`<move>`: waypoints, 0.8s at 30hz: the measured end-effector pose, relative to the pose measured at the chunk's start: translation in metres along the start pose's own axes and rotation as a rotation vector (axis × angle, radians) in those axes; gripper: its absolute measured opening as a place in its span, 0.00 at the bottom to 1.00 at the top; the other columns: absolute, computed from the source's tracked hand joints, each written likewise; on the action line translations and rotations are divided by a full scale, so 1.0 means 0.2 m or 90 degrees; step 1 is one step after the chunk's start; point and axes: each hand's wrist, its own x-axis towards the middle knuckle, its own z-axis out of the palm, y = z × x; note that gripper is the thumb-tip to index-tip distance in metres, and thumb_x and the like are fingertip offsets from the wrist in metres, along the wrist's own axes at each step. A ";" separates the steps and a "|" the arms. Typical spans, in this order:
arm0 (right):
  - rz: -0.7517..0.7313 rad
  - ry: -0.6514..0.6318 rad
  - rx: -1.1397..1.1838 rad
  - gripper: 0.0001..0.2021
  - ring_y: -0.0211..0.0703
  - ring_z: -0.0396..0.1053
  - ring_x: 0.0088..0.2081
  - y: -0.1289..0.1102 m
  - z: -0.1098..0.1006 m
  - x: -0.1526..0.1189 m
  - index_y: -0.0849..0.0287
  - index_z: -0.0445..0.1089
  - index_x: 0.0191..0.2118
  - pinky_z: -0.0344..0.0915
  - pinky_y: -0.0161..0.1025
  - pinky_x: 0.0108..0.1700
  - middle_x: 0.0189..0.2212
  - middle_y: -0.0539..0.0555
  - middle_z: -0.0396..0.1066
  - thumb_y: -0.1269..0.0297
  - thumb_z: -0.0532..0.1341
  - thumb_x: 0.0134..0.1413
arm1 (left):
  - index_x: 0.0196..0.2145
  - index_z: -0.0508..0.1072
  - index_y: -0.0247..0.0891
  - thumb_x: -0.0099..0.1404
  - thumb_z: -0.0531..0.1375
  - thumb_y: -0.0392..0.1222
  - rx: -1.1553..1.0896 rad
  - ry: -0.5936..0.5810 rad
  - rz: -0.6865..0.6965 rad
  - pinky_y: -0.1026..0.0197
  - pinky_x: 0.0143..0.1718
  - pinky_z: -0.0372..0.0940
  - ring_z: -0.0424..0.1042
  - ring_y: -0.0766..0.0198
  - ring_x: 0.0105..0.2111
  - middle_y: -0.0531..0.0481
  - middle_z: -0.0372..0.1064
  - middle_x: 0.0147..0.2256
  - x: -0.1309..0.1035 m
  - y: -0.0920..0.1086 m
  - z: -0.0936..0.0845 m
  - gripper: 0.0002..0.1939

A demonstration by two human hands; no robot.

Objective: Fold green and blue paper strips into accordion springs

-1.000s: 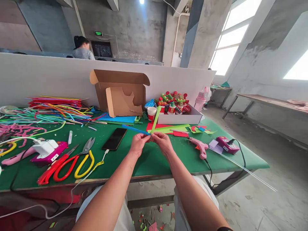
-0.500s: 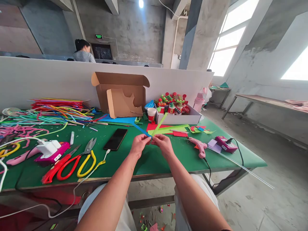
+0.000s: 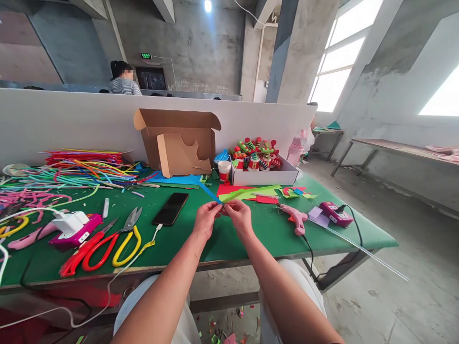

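Over the green table, my left hand (image 3: 207,219) pinches the near end of a blue paper strip (image 3: 210,192), which slants up and away to the left. Touching its fingertips, my right hand (image 3: 238,216) pinches a light green strip (image 3: 234,195) that points away to the right, in front of green sheets of the same colour. The two strips meet between my fingertips, where the fingers hide the joint. A red sheet (image 3: 224,189) lies just beyond my hands.
Left on the table (image 3: 229,241) are a phone (image 3: 171,209), scissors (image 3: 127,236), pliers (image 3: 84,251) and a pile of coloured sticks (image 3: 82,167). A box of figures (image 3: 263,177) stands behind, a pink glue gun (image 3: 296,217) at right. Beyond the partition is a person (image 3: 124,79).
The green strip has swung down to the right, from standing steeply to lying at a lower slant. Both hands stay together at nearly the same spot.
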 end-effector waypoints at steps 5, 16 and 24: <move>0.096 -0.051 0.079 0.15 0.35 0.69 0.25 -0.05 -0.08 0.04 0.58 0.72 0.26 0.70 0.37 0.35 0.24 0.48 0.72 0.59 0.73 0.30 | 0.22 0.74 0.36 0.38 0.72 0.50 0.056 -0.032 0.030 0.63 0.27 0.58 0.67 0.65 0.25 0.51 0.70 0.22 -0.02 0.05 -0.01 0.18; 0.179 -0.082 0.150 0.19 0.32 0.66 0.23 0.01 -0.08 0.04 0.60 0.73 0.25 0.69 0.36 0.35 0.21 0.47 0.70 0.59 0.77 0.23 | 0.21 0.75 0.35 0.38 0.72 0.51 0.070 -0.045 0.032 0.64 0.28 0.60 0.64 0.68 0.22 0.50 0.71 0.22 -0.02 0.04 0.01 0.18; 0.153 -0.085 0.105 0.17 0.33 0.67 0.24 -0.03 -0.08 0.01 0.60 0.73 0.23 0.68 0.36 0.34 0.21 0.47 0.70 0.57 0.76 0.26 | 0.22 0.75 0.36 0.37 0.73 0.53 0.075 -0.045 0.018 0.63 0.27 0.59 0.66 0.66 0.22 0.50 0.72 0.21 -0.03 0.05 0.01 0.20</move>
